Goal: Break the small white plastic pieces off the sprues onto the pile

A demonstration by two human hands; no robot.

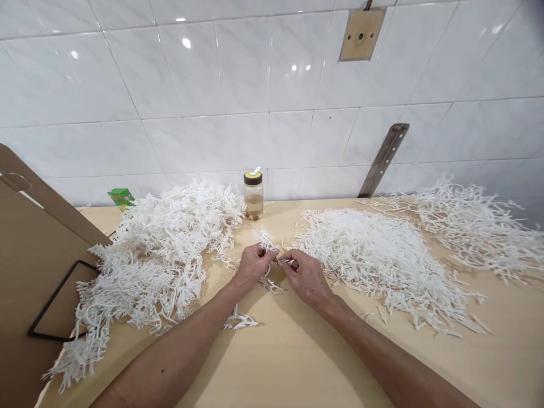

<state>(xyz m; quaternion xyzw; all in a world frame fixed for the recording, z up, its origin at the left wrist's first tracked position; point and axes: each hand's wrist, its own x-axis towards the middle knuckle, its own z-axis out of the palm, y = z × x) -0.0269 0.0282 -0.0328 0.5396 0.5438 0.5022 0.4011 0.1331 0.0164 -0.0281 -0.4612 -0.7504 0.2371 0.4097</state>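
Note:
My left hand (255, 263) is closed in a pinch on a small white branched sprig (263, 237), whose bushy tip sticks up above the fingers. Close beside it, my right hand (304, 275) pinches at a thin white piece near the left fingertips; the fingers hide most of it. Below the hands, more white branching strands (270, 283) show. A loose white branched piece (242, 322) lies on the table by my left forearm. To the left spreads a heap of white branched strands (165, 249), and to the right a heap of shorter white pieces (374, 249).
A clear jar (254, 198) with a black and yellow lid stands near the tiled wall (246, 141). Further right lies another white pile (480, 226). A cardboard box (34, 255), a black wire frame (51, 297) and a green carton (121, 198) are at left. A metal bracket (385, 158) leans at the wall.

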